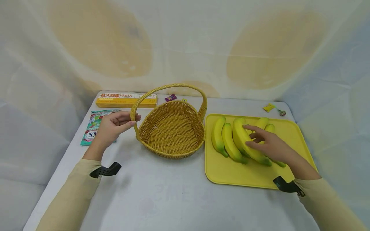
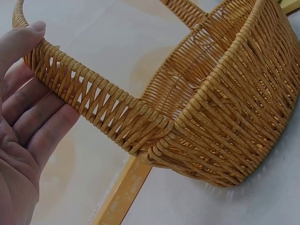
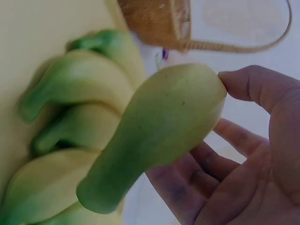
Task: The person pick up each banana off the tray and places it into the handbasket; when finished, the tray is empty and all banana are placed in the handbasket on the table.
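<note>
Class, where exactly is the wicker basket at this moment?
In the head view, the wicker basket stands near the middle of the table, just left of the yellow tray, with the left hand holding its handle.

You wore plain, long beige sleeves (image 1: 66,195); a curved black fitting (image 1: 108,170) jutted from each cuff (image 1: 88,165), the left one dotted with small holes.
</note>
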`<state>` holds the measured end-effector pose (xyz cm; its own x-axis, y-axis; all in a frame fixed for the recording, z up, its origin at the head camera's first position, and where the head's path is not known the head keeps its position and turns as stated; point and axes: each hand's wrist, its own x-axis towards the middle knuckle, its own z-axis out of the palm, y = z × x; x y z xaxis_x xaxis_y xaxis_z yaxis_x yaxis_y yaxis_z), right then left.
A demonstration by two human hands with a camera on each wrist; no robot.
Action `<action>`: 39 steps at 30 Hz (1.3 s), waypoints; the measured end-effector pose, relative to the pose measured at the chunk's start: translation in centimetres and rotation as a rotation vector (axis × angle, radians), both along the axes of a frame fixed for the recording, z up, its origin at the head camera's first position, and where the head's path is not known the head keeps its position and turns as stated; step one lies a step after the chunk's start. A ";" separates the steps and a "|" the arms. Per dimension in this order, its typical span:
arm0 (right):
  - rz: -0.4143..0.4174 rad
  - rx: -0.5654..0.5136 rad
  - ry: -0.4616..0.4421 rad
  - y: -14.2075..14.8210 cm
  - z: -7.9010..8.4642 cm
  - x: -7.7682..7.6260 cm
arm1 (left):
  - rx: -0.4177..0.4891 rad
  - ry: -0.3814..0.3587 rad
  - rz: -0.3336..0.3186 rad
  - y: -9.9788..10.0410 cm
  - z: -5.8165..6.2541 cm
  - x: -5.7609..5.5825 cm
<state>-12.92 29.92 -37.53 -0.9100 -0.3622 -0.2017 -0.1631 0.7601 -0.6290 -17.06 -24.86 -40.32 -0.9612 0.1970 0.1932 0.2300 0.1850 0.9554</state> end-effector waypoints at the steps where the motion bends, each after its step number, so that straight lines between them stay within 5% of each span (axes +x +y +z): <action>1: 0.016 -0.008 -0.005 -0.3 0.2 0.1 | -0.001 0.000 0.000 0.0 0.0 0.0; 11: 0.153 -0.079 -0.075 -4.1 2.4 0.1 | -0.012 -0.002 0.015 0.0 0.1 0.2; 23: 0.316 -0.095 -0.100 -10.5 2.4 -4.0 | -0.035 -0.011 0.027 0.0 0.0 0.0; 32: 0.295 -0.137 -0.223 -16.6 1.3 -8.2 | -0.039 -0.023 0.037 0.0 0.0 0.1; 39: 0.274 -0.118 -0.257 -21.2 -0.9 -10.0 | -0.035 -0.032 0.028 -0.1 0.1 0.0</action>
<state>-22.94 8.76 -38.41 -0.7015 -0.6190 -0.3532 -0.1758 0.6306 -0.7560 -17.01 -24.91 -40.25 -0.9721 0.1758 0.1554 0.1933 0.2249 0.9550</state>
